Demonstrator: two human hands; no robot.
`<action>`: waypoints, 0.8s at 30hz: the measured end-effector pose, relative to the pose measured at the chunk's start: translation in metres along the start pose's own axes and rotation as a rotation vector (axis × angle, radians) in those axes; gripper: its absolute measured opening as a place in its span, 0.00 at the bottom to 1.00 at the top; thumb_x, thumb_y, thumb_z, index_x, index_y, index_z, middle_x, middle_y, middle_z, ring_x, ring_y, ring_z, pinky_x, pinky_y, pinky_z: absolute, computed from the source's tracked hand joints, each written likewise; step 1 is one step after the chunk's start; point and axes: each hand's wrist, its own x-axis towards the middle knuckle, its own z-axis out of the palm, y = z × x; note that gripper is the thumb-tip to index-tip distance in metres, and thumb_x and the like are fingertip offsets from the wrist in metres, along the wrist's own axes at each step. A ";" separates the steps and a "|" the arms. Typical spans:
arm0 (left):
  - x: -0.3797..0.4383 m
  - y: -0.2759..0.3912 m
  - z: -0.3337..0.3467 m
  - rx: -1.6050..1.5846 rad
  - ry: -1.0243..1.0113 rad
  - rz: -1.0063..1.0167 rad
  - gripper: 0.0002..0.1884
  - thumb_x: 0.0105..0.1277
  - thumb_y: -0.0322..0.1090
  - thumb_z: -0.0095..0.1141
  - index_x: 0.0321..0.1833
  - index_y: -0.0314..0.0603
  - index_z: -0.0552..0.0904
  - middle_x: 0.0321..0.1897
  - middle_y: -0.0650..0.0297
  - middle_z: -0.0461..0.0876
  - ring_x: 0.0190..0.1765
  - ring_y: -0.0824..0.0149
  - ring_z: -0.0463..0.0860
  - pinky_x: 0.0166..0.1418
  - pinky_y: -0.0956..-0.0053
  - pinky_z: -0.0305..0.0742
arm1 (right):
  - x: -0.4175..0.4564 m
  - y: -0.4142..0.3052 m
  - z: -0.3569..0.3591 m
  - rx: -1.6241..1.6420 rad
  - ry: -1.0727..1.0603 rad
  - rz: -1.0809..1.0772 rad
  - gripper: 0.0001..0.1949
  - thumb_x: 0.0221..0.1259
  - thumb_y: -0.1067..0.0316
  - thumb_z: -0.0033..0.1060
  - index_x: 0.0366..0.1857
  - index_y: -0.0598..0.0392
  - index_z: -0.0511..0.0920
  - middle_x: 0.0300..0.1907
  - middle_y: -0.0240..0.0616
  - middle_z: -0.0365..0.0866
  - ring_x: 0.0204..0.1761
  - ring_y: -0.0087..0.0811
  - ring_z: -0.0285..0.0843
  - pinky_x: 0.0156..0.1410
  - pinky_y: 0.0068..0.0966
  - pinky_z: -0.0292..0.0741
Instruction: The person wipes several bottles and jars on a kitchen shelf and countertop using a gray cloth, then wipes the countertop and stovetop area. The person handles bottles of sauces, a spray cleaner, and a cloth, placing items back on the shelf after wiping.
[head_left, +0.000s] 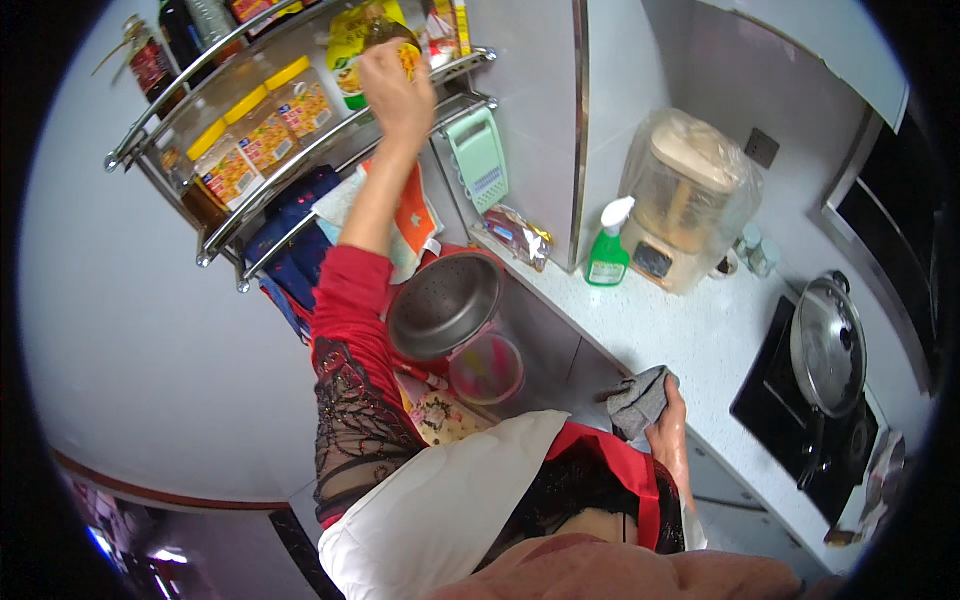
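Observation:
My left hand (399, 94) is raised to the wall rack at the upper left, its fingers curled. It lies in front of a dark bottle (384, 28) beside a yellow and green food pouch (343, 56). Whether the fingers grip the bottle is hidden. Low by the counter's front edge, my right hand (667, 422) holds a crumpled grey cloth (639, 401). On the same shelf, to the left, stand several clear jars with yellow lids (259, 133).
Below the chrome rack (300, 177) hang towels (412, 217) and a green grater (477, 161). A metal basin (448, 306) sits beneath them. The counter (559, 300) bears a green spray bottle (609, 247), a plastic-covered appliance (688, 199) and a lidded pan (827, 345) on a black cooktop (765, 375).

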 end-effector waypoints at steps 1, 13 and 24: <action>-0.013 0.031 0.001 -0.145 -0.004 0.043 0.13 0.61 0.34 0.63 0.43 0.32 0.78 0.33 0.52 0.73 0.42 0.50 0.75 0.45 0.56 0.69 | -0.007 0.001 -0.003 0.050 0.014 0.005 0.21 0.73 0.51 0.43 0.50 0.60 0.75 0.47 0.46 0.82 0.51 0.42 0.79 0.60 0.39 0.74; -0.177 0.380 -0.099 -1.523 -0.828 -0.085 0.02 0.61 0.25 0.59 0.35 0.34 0.80 0.33 0.55 0.78 0.35 0.57 0.79 0.39 0.68 0.73 | -0.117 -0.003 -0.084 0.171 0.242 -0.208 0.21 0.76 0.54 0.34 0.52 0.61 0.75 0.48 0.45 0.82 0.50 0.39 0.81 0.59 0.38 0.76; -0.236 0.688 -0.214 -1.928 -1.272 0.056 0.13 0.61 0.25 0.62 0.47 0.34 0.79 0.36 0.60 0.77 0.39 0.70 0.78 0.44 0.77 0.74 | -0.251 -0.044 -0.258 0.489 0.392 -0.524 0.23 0.77 0.53 0.33 0.57 0.62 0.73 0.50 0.41 0.81 0.51 0.33 0.81 0.57 0.31 0.78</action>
